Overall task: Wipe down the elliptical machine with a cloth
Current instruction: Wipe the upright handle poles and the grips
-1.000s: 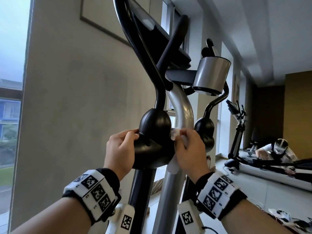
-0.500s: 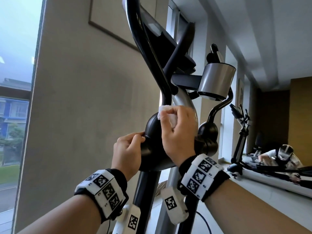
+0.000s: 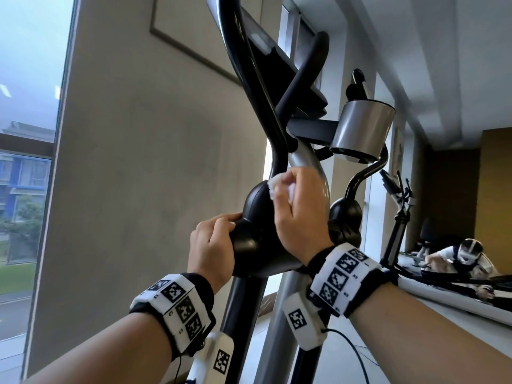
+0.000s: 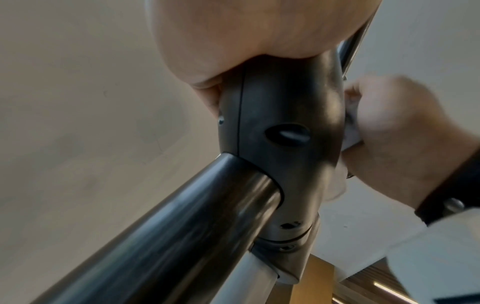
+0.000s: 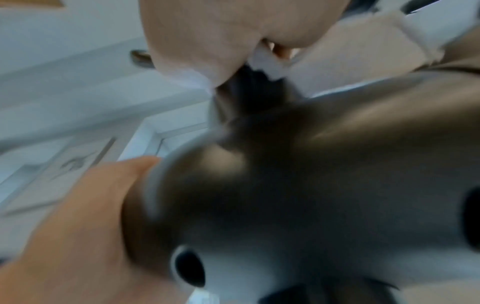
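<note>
The elliptical machine's black pivot housing (image 3: 256,217) sits where a black handlebar (image 3: 246,65) meets the silver column (image 3: 307,164). My left hand (image 3: 213,239) grips the housing's left edge, fingers curled over it; its palm (image 4: 259,28) presses the housing (image 4: 280,115) in the left wrist view. My right hand (image 3: 299,206) holds a small white cloth (image 3: 274,185) against the top right of the housing. The cloth (image 5: 267,59) shows blurred under the right palm in the right wrist view. From the left wrist the right hand (image 4: 394,131) appears beside the housing.
A silver cup holder (image 3: 360,128) juts out right of the column. A beige wall (image 3: 138,162) stands close behind the machine, with a window (image 3: 27,134) at far left. Another exercise machine (image 3: 399,212) and a person (image 3: 465,253) on equipment are at the right.
My right hand has carried the cloth up from the silver column beside the housing to the housing's upper right. The left hand has kept its grip.
</note>
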Demonstrator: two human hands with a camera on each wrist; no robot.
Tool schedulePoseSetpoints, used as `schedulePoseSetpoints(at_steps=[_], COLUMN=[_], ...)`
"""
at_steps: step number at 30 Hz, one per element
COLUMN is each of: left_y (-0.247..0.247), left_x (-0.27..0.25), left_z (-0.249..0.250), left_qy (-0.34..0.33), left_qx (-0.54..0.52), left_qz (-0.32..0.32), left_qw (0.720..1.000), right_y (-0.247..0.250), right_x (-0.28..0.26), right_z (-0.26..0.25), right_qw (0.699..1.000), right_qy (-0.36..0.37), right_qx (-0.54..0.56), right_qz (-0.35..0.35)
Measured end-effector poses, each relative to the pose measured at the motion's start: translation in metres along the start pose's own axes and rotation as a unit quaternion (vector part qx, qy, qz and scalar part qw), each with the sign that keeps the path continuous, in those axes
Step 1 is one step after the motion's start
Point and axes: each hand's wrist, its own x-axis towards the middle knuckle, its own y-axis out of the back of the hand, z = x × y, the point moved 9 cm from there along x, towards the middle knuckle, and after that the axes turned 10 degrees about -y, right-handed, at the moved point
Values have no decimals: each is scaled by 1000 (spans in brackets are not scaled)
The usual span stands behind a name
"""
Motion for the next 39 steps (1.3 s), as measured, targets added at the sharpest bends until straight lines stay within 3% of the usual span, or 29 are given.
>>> schedulePoseSetpoints(at_steps=[5,10,17,22,27,31,33,35,39], left_y=[4,4,4,6,10,8,9,8,6], left_x=[-7,-10,-10,-14,-15,-16,-16,-16,-17], left_z=[-6,-4,-3,-5,-9,-6,-7,-6,-6], left_qy=[53,72,73,94,102,106,104,98,84], left_qx=[-62,-80,-86,-104,-106,-98,-106,-105,-109], left_qz=[17,31,30,35,33,19,31,32,10], left_qw=[997,994,993,989,989,989,989,989,990], right_y=[-9,-8,1,-21,-30,-24,-21,-21,-25], right_x=[-22,-50,-10,-3,-45,-86,-98,-97,-74], right_z=[-26,-23,-15,-43,-59,-49,-50,-51,-45], right_qw=[993,979,997,980,973,994,994,992,995], right_qy=[79,168,49,84,154,79,85,101,60], right_qx=[-91,-77,-54,-176,-157,-20,20,6,-45], right_qz=[0,-80,-15,-32,-77,-73,-72,-79,-68])
